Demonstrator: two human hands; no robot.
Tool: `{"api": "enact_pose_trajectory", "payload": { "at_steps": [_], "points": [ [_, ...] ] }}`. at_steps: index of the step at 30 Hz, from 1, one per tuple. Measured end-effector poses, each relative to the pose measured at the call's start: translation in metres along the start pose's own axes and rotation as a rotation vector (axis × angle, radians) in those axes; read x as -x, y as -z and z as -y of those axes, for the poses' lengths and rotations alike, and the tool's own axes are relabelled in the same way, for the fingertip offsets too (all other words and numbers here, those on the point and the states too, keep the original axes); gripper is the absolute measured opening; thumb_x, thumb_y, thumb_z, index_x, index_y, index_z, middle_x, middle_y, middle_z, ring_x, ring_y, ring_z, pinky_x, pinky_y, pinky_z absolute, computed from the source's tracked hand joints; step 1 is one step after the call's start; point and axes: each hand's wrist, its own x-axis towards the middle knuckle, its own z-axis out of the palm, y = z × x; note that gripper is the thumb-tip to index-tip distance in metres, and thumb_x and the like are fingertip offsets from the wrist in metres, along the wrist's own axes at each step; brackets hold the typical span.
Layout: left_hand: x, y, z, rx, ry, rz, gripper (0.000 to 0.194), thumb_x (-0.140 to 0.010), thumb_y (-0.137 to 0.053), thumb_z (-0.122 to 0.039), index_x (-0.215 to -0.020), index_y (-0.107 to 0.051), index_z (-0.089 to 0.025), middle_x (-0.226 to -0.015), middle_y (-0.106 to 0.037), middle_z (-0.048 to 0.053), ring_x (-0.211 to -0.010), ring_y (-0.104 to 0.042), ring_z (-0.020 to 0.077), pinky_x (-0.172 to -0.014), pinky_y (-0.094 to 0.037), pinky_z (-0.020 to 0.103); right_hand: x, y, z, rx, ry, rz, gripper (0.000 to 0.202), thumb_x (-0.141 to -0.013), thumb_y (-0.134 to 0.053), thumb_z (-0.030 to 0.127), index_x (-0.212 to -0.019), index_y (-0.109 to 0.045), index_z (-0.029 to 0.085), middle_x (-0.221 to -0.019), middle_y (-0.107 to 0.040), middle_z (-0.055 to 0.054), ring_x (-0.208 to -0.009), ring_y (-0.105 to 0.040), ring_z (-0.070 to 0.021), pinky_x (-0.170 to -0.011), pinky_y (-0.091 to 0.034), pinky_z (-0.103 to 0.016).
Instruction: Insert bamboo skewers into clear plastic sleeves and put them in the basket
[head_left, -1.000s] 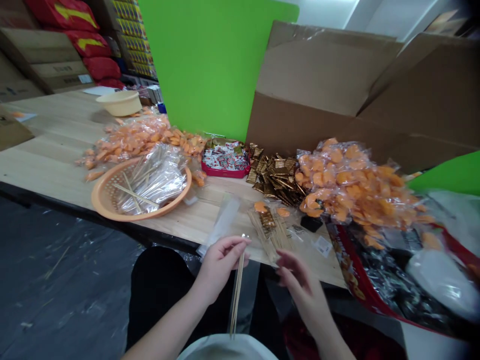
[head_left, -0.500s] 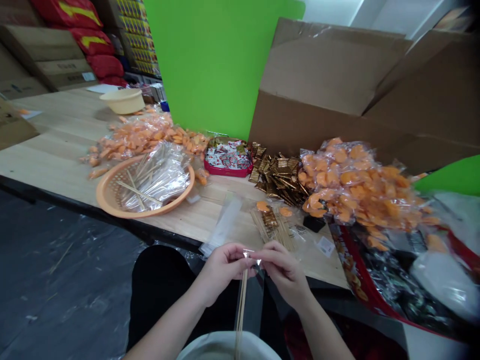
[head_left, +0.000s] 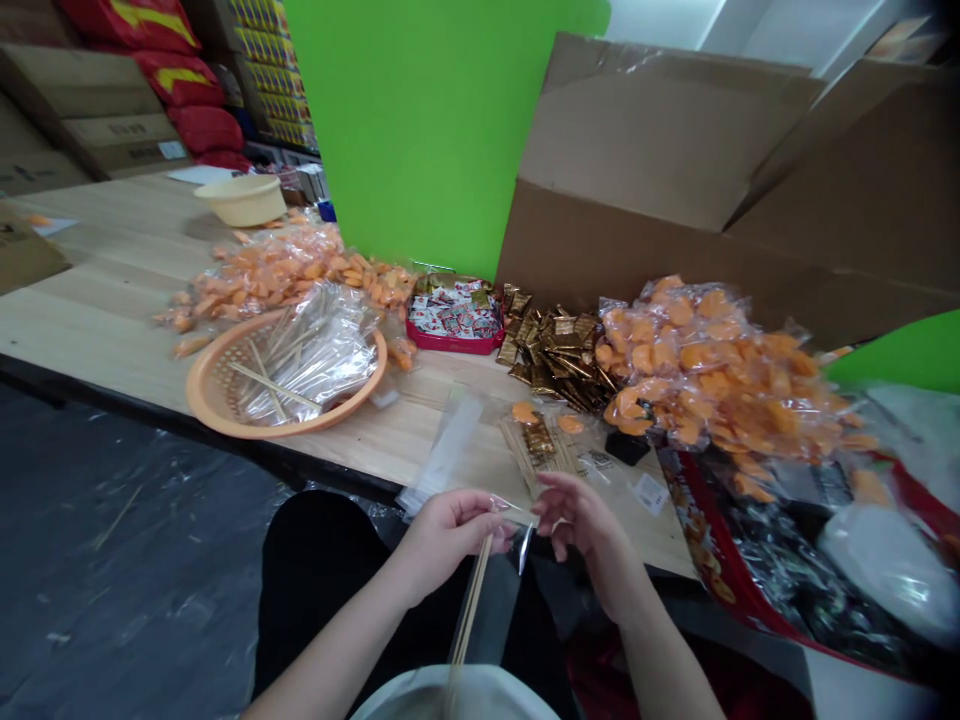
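My left hand (head_left: 459, 535) pinches the upper end of a long clear plastic bag (head_left: 501, 590) in front of my lap. Thin wooden sticks (head_left: 470, 610) stand inside or against the bag, their lower ends reaching down to a pale bucket (head_left: 450, 690). Just right of the bag's mouth, my right hand (head_left: 581, 535) has its fingers curved and apart, with nothing visible in it. Beyond it on the table lie bundled sticks (head_left: 525, 465), a brown-gold wrapped packet (head_left: 538, 437) and orange pieces (head_left: 570, 424). A stack of flat clear bags (head_left: 448, 445) lies left of these.
An orange basket (head_left: 206, 400) of bagged sticks stands left. Behind are a pink-red tray (head_left: 454, 342) of small sachets, brown-gold packets (head_left: 562, 350) and bagged orange pieces (head_left: 697, 350). A red box (head_left: 701, 530) sits at the right edge, a cardboard box (head_left: 637, 230) behind.
My right hand has let go of the bag's mouth and moved right, its fingers spreading. The bag's mouth has opened out, and the sticks' lower ends have swung left.
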Motion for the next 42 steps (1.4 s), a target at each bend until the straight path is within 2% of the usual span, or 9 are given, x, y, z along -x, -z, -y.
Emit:
{"api": "enact_pose_trajectory", "payload": {
  "at_steps": [4,8,15,18,22,25,28,36,42],
  "points": [
    [0.006,0.001,0.02,-0.048,-0.059,0.018,0.042,-0.07,-0.068,-0.031,-0.106,-0.051,-0.018,-0.074,-0.065,0.001,-0.07,-0.064,0.0141,-0.074,-0.051,0.032,-0.003,-0.024,-0.011,0.004,-0.233,-0.026,0.031,-0.077,-0.056,0.046,-0.071,-0.057,0.016,-0.048,-0.048,0.005,-0.038,-0.04,-0.0059,-0.033,-0.028,-0.015],
    [0.025,0.033,0.026,-0.29,0.127,0.061,0.027,-0.077,-0.058,-0.038,-0.093,-0.057,-0.016,-0.066,-0.061,0.0,-0.053,-0.057,0.0112,-0.054,-0.048,0.025,-0.005,-0.013,-0.027,0.079,-0.224,-0.117,0.032,-0.076,-0.055,0.048,-0.075,-0.059,0.016,-0.06,-0.057,0.0,-0.053,-0.054,-0.0121,-0.042,-0.041,-0.02],
    [0.019,0.164,-0.153,-1.558,-0.392,-0.896,0.031,-0.083,-0.04,-0.038,-0.09,-0.063,-0.017,-0.074,-0.062,0.0,-0.08,-0.061,0.0241,-0.075,-0.047,0.041,-0.048,0.072,-0.082,0.674,-0.317,-0.436,0.014,-0.07,-0.055,0.029,-0.067,-0.058,0.016,-0.067,-0.061,-0.006,-0.067,-0.056,-0.019,-0.058,-0.041,-0.028],
    [-0.003,0.179,-0.18,-1.719,-0.591,-0.947,0.038,-0.083,-0.043,-0.038,-0.108,-0.057,-0.015,-0.096,-0.063,0.005,-0.103,-0.056,0.0297,-0.089,-0.042,0.045,-0.065,0.071,-0.098,0.706,-0.375,-0.406,0.012,-0.065,-0.059,0.025,-0.056,-0.055,0.018,-0.058,-0.056,-0.003,-0.062,-0.055,-0.0176,-0.058,-0.038,-0.027],
    [-0.033,0.149,-0.096,-1.573,-0.903,-0.706,0.033,-0.086,-0.042,-0.025,-0.112,-0.056,-0.013,-0.115,-0.059,0.01,-0.113,-0.051,0.0253,-0.099,-0.038,0.04,-0.068,0.073,-0.105,0.676,-0.451,-0.35,0.022,-0.069,-0.054,0.021,-0.047,-0.049,0.019,-0.046,-0.049,0.0,-0.054,-0.051,-0.0153,-0.053,-0.034,-0.025],
    [-0.048,0.121,-0.007,-1.55,-0.794,-0.363,0.027,-0.085,-0.043,-0.022,-0.103,-0.062,-0.019,-0.115,-0.061,0.009,-0.117,-0.049,0.0258,-0.101,-0.035,0.047,-0.062,0.085,-0.102,0.598,-0.54,-0.285,0.024,-0.072,-0.05,0.018,-0.048,-0.05,0.018,-0.042,-0.049,0.0,-0.045,-0.048,-0.013,-0.047,-0.033,-0.024],
    [-0.053,0.099,0.045,-1.481,-0.685,-0.301,0.025,-0.084,-0.046,-0.019,-0.102,-0.064,-0.022,-0.117,-0.061,0.009,-0.119,-0.047,0.0275,-0.101,-0.032,0.052,-0.053,0.094,-0.096,0.495,-0.627,-0.268,0.018,-0.073,-0.05,0.019,-0.056,-0.054,0.017,-0.049,-0.056,-0.001,-0.042,-0.049,-0.0112,-0.042,-0.032,-0.022],
    [-0.04,0.047,0.064,-1.067,-0.567,-0.129,0.024,-0.086,-0.045,-0.026,-0.097,-0.066,-0.023,-0.103,-0.066,0.006,-0.103,-0.057,0.022,-0.093,-0.041,0.04,-0.025,0.098,-0.08,0.097,-0.747,-0.261,0.016,-0.077,-0.052,0.031,-0.073,-0.052,0.016,-0.057,-0.058,0.0,-0.04,-0.048,-0.0064,-0.036,-0.026,-0.016],
    [-0.041,-0.006,0.079,-0.33,0.023,0.036,0.036,-0.08,-0.053,-0.042,-0.107,-0.061,-0.019,-0.105,-0.066,0.009,-0.099,-0.06,0.021,-0.087,-0.044,0.036,0.031,0.026,-0.063,-0.142,-0.731,-0.11,0.024,-0.081,-0.044,0.042,-0.084,-0.049,0.018,-0.063,-0.062,-0.001,-0.046,-0.055,-0.0088,-0.037,-0.031,-0.016]
  ]
}}
